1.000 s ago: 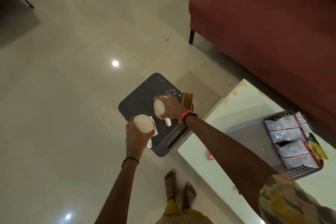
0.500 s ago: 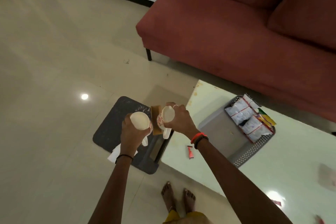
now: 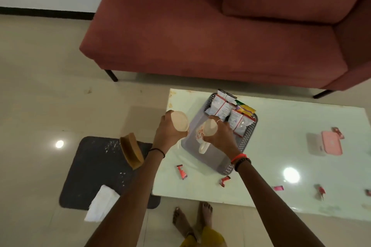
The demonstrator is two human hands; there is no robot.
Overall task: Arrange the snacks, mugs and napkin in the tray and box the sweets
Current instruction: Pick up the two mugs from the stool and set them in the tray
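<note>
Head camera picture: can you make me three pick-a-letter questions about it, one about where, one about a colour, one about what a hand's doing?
1. Which end of the tray holds the snack packets? A far B near C both
2. What colour is the sofa? A blue B red C green
3. The right hand is: A empty B gripping a mug C lying flat
Answers: 1 A, packets crowd the sofa side; 2 B, its cushions are red; 3 B, fingers curl round it.
</note>
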